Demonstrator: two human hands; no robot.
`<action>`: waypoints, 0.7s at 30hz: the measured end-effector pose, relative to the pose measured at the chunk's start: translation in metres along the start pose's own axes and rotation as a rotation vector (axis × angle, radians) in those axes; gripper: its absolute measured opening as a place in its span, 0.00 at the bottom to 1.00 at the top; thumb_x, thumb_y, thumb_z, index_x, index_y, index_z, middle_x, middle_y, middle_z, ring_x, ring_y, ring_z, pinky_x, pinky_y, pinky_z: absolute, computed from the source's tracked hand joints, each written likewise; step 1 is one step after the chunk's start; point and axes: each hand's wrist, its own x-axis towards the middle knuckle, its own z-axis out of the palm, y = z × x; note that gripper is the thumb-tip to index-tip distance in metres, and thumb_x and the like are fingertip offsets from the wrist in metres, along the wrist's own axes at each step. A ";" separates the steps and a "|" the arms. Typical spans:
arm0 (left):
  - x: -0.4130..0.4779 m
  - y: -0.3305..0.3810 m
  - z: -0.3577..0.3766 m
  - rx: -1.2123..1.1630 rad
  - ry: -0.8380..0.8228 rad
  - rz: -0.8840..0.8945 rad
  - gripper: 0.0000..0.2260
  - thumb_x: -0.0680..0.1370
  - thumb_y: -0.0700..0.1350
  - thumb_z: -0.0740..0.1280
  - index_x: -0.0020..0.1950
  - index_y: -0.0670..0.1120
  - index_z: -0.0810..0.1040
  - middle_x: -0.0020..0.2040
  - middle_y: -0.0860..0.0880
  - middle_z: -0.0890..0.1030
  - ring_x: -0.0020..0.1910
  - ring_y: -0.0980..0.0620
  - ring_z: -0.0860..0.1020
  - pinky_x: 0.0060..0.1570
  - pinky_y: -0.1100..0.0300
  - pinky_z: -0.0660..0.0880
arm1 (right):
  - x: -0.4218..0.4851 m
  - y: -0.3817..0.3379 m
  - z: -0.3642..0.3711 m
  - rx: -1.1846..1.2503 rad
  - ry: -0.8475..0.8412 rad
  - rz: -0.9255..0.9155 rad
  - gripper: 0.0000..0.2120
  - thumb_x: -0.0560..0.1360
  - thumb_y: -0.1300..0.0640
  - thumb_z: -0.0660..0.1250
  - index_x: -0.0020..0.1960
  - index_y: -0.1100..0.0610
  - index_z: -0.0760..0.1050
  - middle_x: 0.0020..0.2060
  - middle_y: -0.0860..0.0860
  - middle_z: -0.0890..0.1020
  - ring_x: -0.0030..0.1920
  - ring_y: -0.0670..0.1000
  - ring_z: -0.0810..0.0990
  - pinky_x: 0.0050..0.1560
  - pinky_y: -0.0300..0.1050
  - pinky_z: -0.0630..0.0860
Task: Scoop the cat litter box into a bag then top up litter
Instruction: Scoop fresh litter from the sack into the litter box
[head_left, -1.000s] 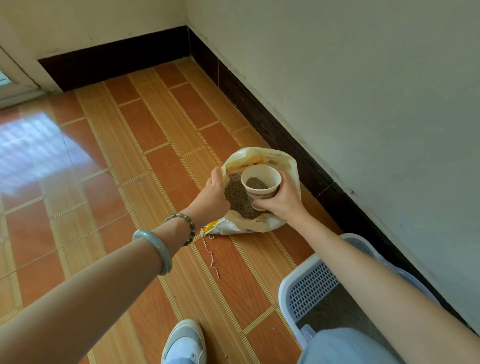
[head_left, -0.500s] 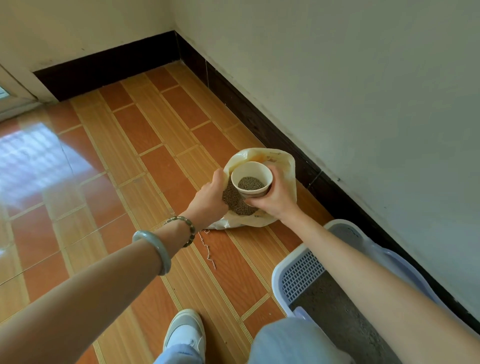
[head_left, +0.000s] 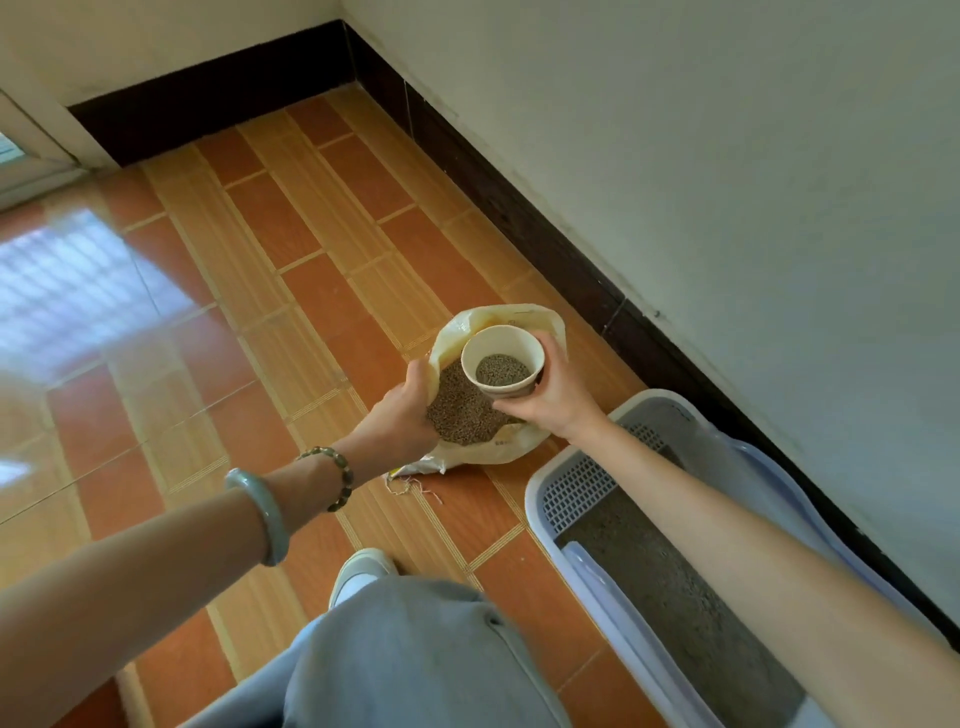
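Litter bag (head_left: 501, 451) print's unreadable; left hand (head_left: 402, 410) grips its rim, right hand (head_left: 551, 401) clutches the cup (head_left: 488, 343) over it.

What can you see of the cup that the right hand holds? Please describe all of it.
The cup is small, round and cream-coloured; paper or ceramic, I cannot tell. It is upright and open, and grey litter fills its lower part. The right hand grips its wall from the side, fingers curled round it. It is held above the open bag of litter on the floor.
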 end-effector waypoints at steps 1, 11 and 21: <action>-0.003 -0.001 0.002 -0.005 0.003 0.000 0.25 0.72 0.30 0.59 0.65 0.46 0.56 0.40 0.45 0.71 0.34 0.51 0.70 0.27 0.59 0.69 | -0.002 0.001 0.002 -0.008 -0.014 -0.015 0.37 0.58 0.62 0.81 0.62 0.60 0.68 0.57 0.53 0.74 0.56 0.45 0.73 0.56 0.26 0.67; 0.011 0.012 -0.015 0.099 0.032 -0.120 0.23 0.75 0.43 0.65 0.65 0.42 0.58 0.42 0.45 0.73 0.36 0.49 0.74 0.32 0.56 0.74 | -0.024 -0.002 0.001 0.084 -0.030 0.046 0.39 0.60 0.59 0.80 0.65 0.53 0.65 0.60 0.49 0.74 0.61 0.47 0.74 0.61 0.41 0.72; 0.009 0.019 -0.032 0.372 0.110 0.141 0.25 0.77 0.38 0.62 0.72 0.42 0.58 0.58 0.42 0.72 0.47 0.48 0.74 0.42 0.58 0.74 | -0.033 -0.031 -0.021 0.081 0.037 0.005 0.37 0.60 0.61 0.80 0.63 0.52 0.65 0.56 0.40 0.73 0.57 0.40 0.74 0.58 0.37 0.72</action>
